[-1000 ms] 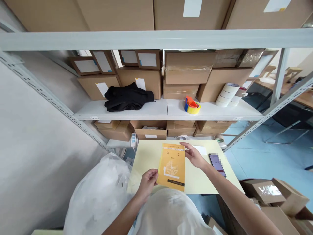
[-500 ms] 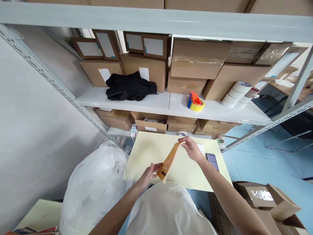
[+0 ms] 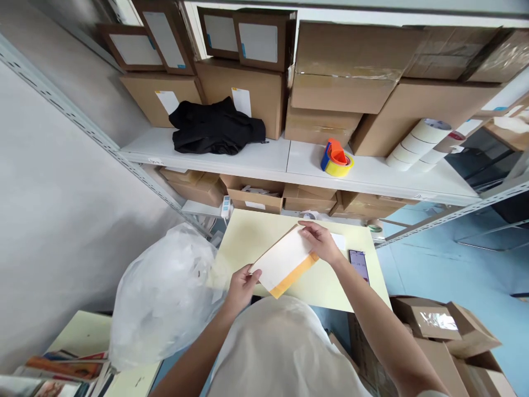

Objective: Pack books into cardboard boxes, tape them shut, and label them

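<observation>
A thin orange-and-white booklet (image 3: 283,256) is held tilted above the pale yellow table (image 3: 235,237). Its white face is turned up, with an orange band along the near edge. My left hand (image 3: 243,286) grips the lower left corner, thumb on top and fingers underneath. At the upper right end, my right hand (image 3: 320,241) pinches the booklet between thumb and fingers. A phone (image 3: 359,264) with a lit screen lies on the table to the right of my right hand. Partly behind that hand is a white paper (image 3: 339,241).
A large translucent plastic bag (image 3: 161,298) bulges left of the table. Books (image 3: 70,369) lie at lower left. The shelf (image 3: 306,160) ahead carries cartons, black cloth (image 3: 217,128), a tape dispenser (image 3: 336,159) and white tape rolls (image 3: 419,144). Open cardboard boxes (image 3: 438,336) stand at lower right.
The booklet has turned from its orange side, seen nearly edge-on, to its white face. My left hand has closed on its corner and shifted slightly left. The view has tipped downward.
</observation>
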